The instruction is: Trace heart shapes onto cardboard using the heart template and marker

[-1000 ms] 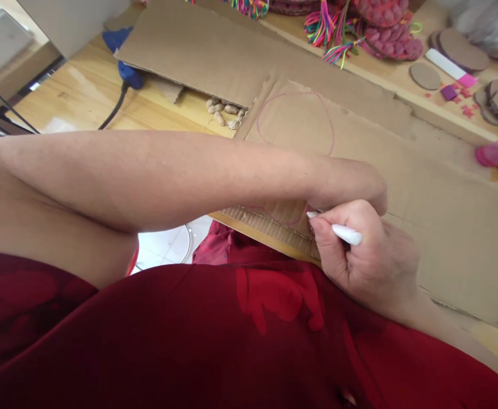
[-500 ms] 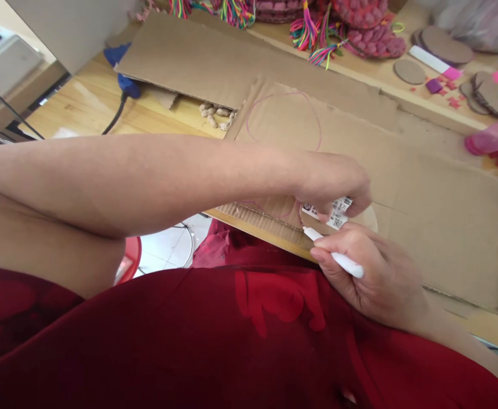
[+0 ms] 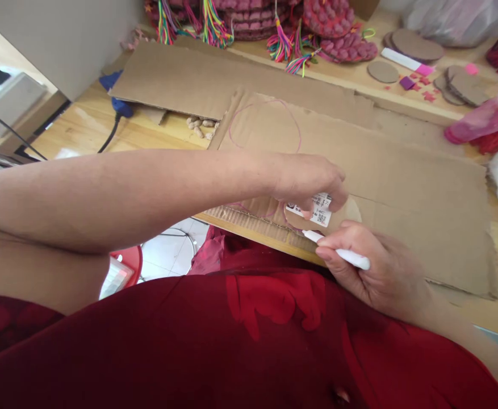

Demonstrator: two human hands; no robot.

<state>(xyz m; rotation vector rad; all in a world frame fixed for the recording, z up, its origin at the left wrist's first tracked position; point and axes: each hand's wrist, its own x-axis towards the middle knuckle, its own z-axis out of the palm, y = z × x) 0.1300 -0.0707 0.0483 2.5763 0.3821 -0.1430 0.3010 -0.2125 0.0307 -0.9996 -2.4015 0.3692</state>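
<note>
My left hand (image 3: 312, 180) bends its fingers down onto a cardboard disc (image 3: 347, 215), holding it against a larger cardboard sheet (image 3: 419, 170). A white printed label (image 3: 322, 211) on the disc shows partly beneath those fingers. In my right hand (image 3: 372, 264) is a white marker pen (image 3: 351, 258), gripped between thumb and fingers. Its tip sits at the disc's near edge, where a short pink line shows. A pink round outline (image 3: 300, 128) is drawn farther back on the sheet, partly hidden by my left forearm.
Another cardboard piece (image 3: 176, 76) lies behind, with peanuts (image 3: 200, 125) beside it. Along the back are tasselled pink pieces (image 3: 338, 34), small cardboard discs (image 3: 383, 72), red stars and a pink-and-white stick (image 3: 406, 61). A blue plug (image 3: 121, 107) with a black cable lies left. The table edge (image 3: 257, 238) is close to my body.
The pen tip has moved a little rightward along the disc's near edge. My left hand stays on the disc. The whole view has shifted slightly.
</note>
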